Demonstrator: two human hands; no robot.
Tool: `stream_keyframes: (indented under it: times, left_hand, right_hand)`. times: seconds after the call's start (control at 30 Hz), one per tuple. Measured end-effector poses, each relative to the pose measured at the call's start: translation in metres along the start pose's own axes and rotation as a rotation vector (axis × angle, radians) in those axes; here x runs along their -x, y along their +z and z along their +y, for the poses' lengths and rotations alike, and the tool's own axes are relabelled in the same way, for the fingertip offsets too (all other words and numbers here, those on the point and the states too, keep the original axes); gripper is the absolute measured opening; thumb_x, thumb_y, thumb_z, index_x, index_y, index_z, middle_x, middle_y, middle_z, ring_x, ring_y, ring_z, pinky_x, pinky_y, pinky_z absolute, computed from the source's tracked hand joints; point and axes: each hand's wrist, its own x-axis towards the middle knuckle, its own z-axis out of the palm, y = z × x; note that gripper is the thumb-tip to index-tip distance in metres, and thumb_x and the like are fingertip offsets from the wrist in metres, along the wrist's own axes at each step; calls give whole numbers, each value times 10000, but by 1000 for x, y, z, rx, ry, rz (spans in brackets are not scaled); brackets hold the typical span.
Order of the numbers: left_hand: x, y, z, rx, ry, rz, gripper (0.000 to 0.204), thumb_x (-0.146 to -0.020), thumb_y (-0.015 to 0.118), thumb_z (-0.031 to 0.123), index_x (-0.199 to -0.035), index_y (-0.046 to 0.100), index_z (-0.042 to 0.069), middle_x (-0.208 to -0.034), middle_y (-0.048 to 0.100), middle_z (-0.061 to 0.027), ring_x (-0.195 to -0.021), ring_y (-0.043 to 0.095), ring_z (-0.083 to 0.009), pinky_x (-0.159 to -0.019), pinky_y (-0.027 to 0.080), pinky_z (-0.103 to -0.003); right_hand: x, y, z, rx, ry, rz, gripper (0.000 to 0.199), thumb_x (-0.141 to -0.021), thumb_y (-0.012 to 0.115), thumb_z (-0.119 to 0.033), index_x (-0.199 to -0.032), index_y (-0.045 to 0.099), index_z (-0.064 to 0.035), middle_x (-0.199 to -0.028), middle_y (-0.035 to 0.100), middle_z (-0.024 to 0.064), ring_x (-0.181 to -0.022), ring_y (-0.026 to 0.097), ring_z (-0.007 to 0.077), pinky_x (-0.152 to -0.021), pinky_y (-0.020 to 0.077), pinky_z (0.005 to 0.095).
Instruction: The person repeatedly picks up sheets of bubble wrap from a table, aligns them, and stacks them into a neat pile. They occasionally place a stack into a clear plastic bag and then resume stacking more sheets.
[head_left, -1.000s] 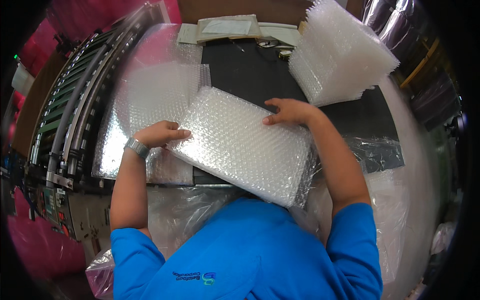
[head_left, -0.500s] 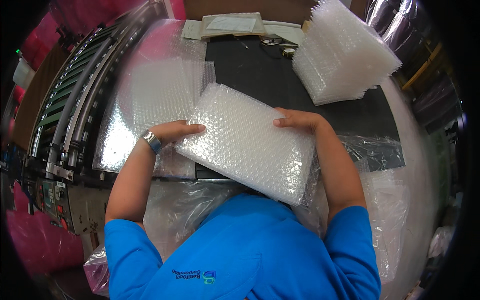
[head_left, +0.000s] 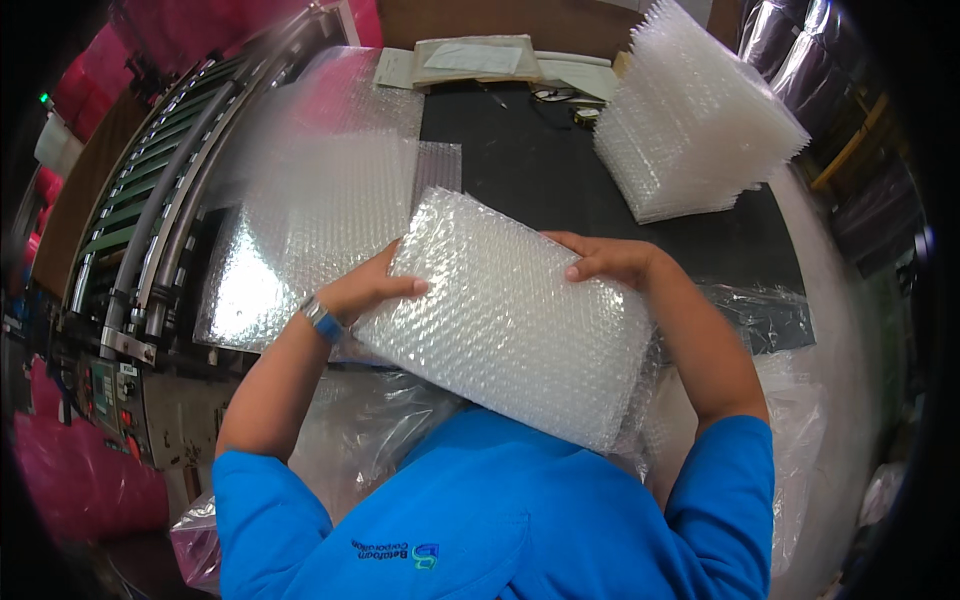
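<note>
Between my two hands is a stack of clear bubble wrap sheets [head_left: 510, 320], tilted and held close to my body above the table's front edge. My left hand [head_left: 372, 288] grips its left side, thumb on top and fingers hidden beneath. On the far right edge my right hand [head_left: 608, 262] holds it the same way, thumb pressed on the upper face. Loose bubble wrap sheets [head_left: 330, 200] lie spread on the table to the left, just beyond my left hand. A tall pile of bubble wrap [head_left: 695, 125] stands at the back right of the table.
A roller conveyor [head_left: 160, 200] runs along the left, with a control panel [head_left: 115, 405] below it. Papers [head_left: 475, 58], a pen [head_left: 492, 95] and a tape measure [head_left: 585, 116] lie at the back of the black tabletop [head_left: 500, 150]. Clear plastic film [head_left: 755, 310] covers its right front corner.
The held stack has come nearer to my body and slightly right, with both hands still on it. The rest of the scene has shifted slightly in the picture.
</note>
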Motion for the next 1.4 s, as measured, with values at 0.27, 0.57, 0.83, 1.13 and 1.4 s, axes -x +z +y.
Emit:
stream_keyframes:
  times: [0.27,0.57,0.83,1.13,1.4]
  left_hand:
    - [62,10,-53,-170,276,171,1030,-488,839,375,-1277,309,-20,-1249,397,-183,-1150,405,-259,-941,366,-373]
    - [47,47,-112,-256,99,338,778,-545,818,312,-1161,458,1,-1077,548,-129,-969,523,-220,-863,422,-361]
    - [53,59,-90,-981,819,537,775,-638,745,269,-1269,346,57,-1259,407,-159,-1185,355,-301,-1012,246,-416]
    - [59,95,-104,-763,989,646,802,-675,703,303,-1294,230,115,-1135,473,-178,-1083,475,-345,-965,300,-515]
    - [60,105,-102,-661,1038,699,772,-673,703,315,-1287,266,148,-1169,449,-165,-1061,485,-336,-966,306,-500]
  right_hand:
    - [69,55,-126,1247,-519,313,1188,-392,771,-497,-1385,201,-181,-1342,280,233,-1217,327,383,-999,263,461]
    - [38,81,-103,1369,-430,285,1051,-456,700,-366,-1379,232,-177,-1232,394,230,-1138,389,377,-967,281,450]
    - [70,108,-106,1380,-522,243,1037,-481,796,-280,-1367,266,-183,-1056,485,154,-995,475,309,-853,349,386]
    - [98,113,-113,1299,-522,160,903,-548,680,-558,-1258,422,-63,-1067,485,159,-973,478,319,-858,343,428]
    - [77,91,-112,1270,-313,21,946,-536,660,-636,-1219,453,-15,-1048,526,184,-938,510,330,-827,389,389]
